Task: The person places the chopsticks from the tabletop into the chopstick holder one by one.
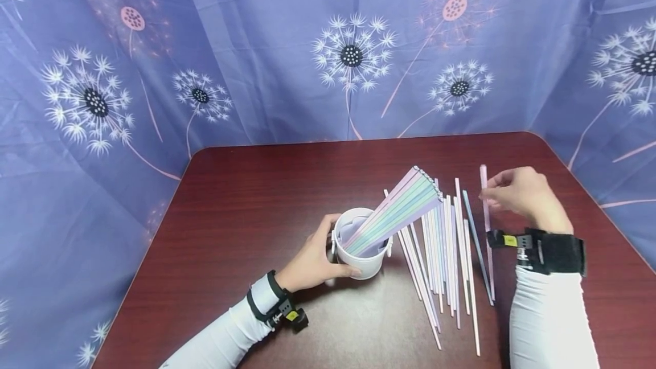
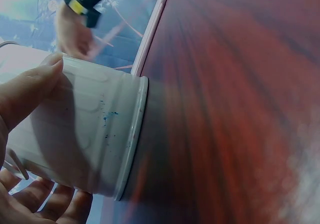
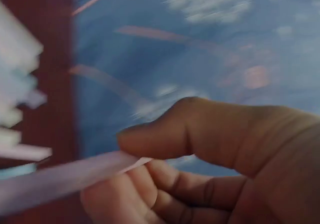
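Note:
A small white bucket [image 1: 365, 266] stands tilted towards the right on the table, and my left hand [image 1: 314, 258] grips it, thumb on the near side and fingers round the far side. In the left wrist view the bucket [image 2: 75, 119] fills the grip, with small blue specks near its base. A bundle of pastel straws [image 1: 394, 209] leans out of it to the right. At the right, my right hand [image 1: 523, 195] pinches a pale pink straw [image 3: 65, 176] between thumb and fingers; its lower end reaches towards the table's front.
Several loose pastel straws [image 1: 451, 255] lie on the table between the bucket and my right hand, roughly parallel. The dark red table [image 1: 256, 198] meets a blue dandelion-print cloth [image 1: 287, 44] behind and at the sides.

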A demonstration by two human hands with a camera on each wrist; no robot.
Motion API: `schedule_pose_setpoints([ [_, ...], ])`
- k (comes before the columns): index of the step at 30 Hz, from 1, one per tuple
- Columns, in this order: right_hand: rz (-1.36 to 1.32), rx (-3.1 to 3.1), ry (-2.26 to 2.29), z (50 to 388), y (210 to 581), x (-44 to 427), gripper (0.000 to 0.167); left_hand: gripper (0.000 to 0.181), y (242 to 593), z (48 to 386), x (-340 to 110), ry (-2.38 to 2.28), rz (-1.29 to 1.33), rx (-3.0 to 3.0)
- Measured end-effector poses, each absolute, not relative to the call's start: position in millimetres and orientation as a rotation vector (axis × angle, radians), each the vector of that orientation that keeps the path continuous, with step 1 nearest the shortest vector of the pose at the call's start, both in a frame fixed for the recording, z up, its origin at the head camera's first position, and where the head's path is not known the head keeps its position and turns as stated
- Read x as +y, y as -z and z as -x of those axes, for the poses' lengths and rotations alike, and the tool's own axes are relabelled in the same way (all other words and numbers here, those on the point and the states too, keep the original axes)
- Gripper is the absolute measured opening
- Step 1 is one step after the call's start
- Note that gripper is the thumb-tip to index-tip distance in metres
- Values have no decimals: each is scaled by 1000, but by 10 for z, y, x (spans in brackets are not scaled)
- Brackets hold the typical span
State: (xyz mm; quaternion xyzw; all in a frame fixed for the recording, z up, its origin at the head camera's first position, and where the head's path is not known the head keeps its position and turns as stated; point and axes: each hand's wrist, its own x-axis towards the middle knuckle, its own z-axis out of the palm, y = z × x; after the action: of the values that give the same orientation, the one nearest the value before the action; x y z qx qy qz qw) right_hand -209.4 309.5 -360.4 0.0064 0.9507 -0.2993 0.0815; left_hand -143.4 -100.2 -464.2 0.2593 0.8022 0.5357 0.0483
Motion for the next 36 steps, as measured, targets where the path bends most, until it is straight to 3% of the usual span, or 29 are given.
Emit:
schedule_pose_setpoints([
  [5,99,2840,1353,1770,3172,2961,34,94,4632,1436,-999,-1647,-805,2444],
  [7,223,2692,1745,1635,3041,2899,28,94,4634,1440,-999,-1648,-800,2444],
  [9,426,2427,2170,1517,2940,2837,20,94,4640,1445,-1003,-1646,-796,2446],
  [12,723,1834,2691,1385,2830,2721,23,94,4649,1447,-1007,-1642,-787,2447],
  [15,901,1529,2865,1282,2758,2567,27,94,4657,1450,-1011,-1644,-789,2447],
  [19,969,1653,2771,1189,2723,2347,27,95,4650,1443,-1013,-1652,-787,2441],
  [26,736,2521,2015,1163,2749,1994,22,91,4425,1325,-986,-1655,-764,2434],
  [36,793,2584,1713,1159,2837,1819,26,92,4360,1303,-977,-1626,-772,2453],
])
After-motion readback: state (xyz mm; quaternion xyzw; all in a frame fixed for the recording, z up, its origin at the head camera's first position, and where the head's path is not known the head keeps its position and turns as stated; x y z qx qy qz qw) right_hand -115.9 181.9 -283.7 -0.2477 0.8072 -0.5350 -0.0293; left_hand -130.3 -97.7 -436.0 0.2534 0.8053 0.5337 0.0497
